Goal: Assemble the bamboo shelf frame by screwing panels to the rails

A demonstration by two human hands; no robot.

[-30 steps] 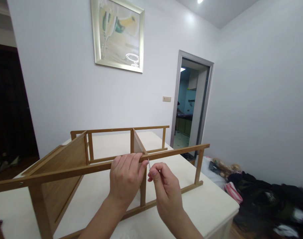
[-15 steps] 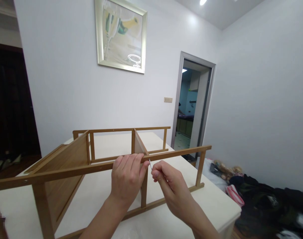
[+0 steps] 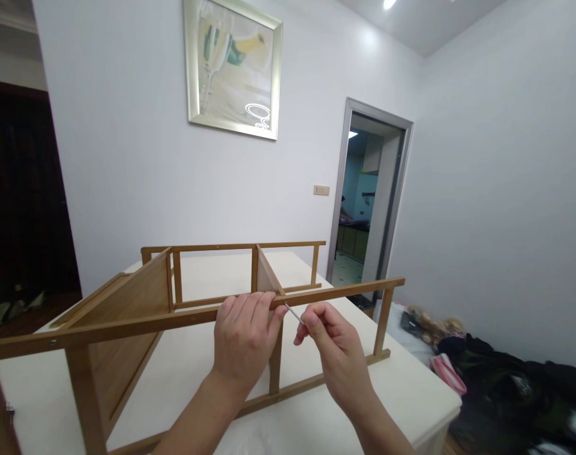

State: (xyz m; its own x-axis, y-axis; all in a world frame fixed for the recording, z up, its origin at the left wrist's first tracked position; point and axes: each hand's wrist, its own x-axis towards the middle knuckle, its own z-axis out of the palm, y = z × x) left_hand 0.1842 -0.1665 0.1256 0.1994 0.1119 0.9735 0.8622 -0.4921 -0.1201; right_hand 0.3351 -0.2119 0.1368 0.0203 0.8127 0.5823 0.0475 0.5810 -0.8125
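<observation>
A brown wooden shelf rack [image 3: 174, 320] lies on its side on a white table [image 3: 411, 385]. My left hand [image 3: 244, 335] is closed over the rack's near upper rail, its thumb close to a hole where a shelf board [image 3: 268, 268] meets the rail. Between the thumb and fingers of my right hand [image 3: 334, 354] is a thin metal hex key [image 3: 295, 313]. The key's tip sits at the rail hole, and its shaft slants down to the right. My fingers hide its other end.
Dark clothes [image 3: 515, 385] and a pink striped cloth [image 3: 446, 374] are heaped to the right, beyond the table edge, near some dolls [image 3: 430, 325]. A doorway [image 3: 364, 208] opens at the back. A framed picture [image 3: 234, 63] hangs on the wall.
My right hand has swung slightly to the right, turning the hex key from steep to a flatter slant. The left hand keeps its hold on the rail. The view has shifted slightly.
</observation>
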